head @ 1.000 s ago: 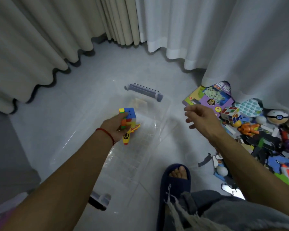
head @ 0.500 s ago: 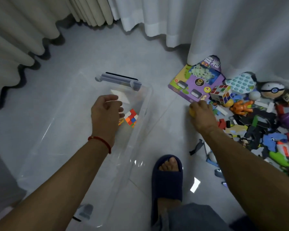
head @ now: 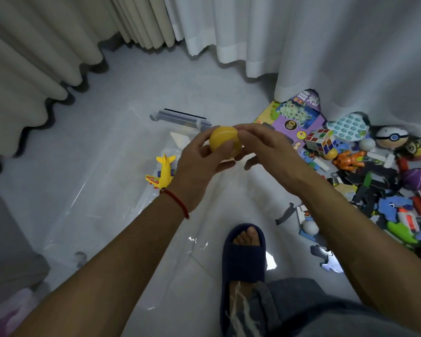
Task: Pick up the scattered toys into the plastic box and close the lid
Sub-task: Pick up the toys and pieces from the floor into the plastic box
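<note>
A yellow ball is held between both hands above the near right side of the clear plastic box. My left hand grips it from the left and below, with the thumb across its front. My right hand holds its right side, fingertips on top. A yellow toy plane lies inside the box, left of my left wrist. The scattered toys lie in a pile on the floor at the right, among them a puzzle cube, an orange figure and a red-and-white ball.
The box's grey latch is at its far end. A purple card pack lies by the white curtain. Beige curtains hang at the left. My slippered foot stands beside the box's near right side.
My left hand let go of the block cube and plane into the box. My right hand picked the yellow ball from the pile and brought it left, where both hands now hold it.
</note>
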Tool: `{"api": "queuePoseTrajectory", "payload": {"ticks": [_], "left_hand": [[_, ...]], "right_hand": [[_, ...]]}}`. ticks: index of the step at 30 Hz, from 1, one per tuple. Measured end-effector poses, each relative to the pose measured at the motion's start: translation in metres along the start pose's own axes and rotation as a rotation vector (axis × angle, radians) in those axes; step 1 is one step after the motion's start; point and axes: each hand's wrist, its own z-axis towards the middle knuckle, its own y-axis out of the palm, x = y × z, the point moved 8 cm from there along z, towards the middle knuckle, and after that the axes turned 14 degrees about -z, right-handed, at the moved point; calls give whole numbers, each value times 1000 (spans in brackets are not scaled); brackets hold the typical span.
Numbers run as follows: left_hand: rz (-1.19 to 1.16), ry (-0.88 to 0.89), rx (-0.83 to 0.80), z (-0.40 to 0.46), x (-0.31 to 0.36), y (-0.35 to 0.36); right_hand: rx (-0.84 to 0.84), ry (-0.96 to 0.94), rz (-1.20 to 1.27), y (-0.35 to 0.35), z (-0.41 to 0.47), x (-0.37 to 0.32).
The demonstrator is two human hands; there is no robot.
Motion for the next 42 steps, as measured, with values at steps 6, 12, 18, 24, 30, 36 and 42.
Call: {"api": "queuePoseTrajectory", "payload": {"ticks": [6, 12, 18, 24, 30, 36, 42], "left_hand": [[240, -1, 446, 0, 4, -115], [426, -116, 536, 39, -18, -142], [850, 194, 287, 46, -17, -20], [1323, 242, 293, 52, -37, -11], [1255, 342, 301, 49, -32, -8], [1185, 546, 222, 32, -18, 6], [878, 555, -271, -15, -3, 40]], "right_hand": [[158, 203, -85, -28, -6, 68], [173, 350, -371, -60, -16, 145], [237, 353, -1114, -124, 14, 196], [99, 463, -1144, -151, 58, 235], [377, 336, -1082, -158, 53, 222], [526, 347, -330, -128, 2, 158], [33, 137, 35, -27, -14, 24]]}}
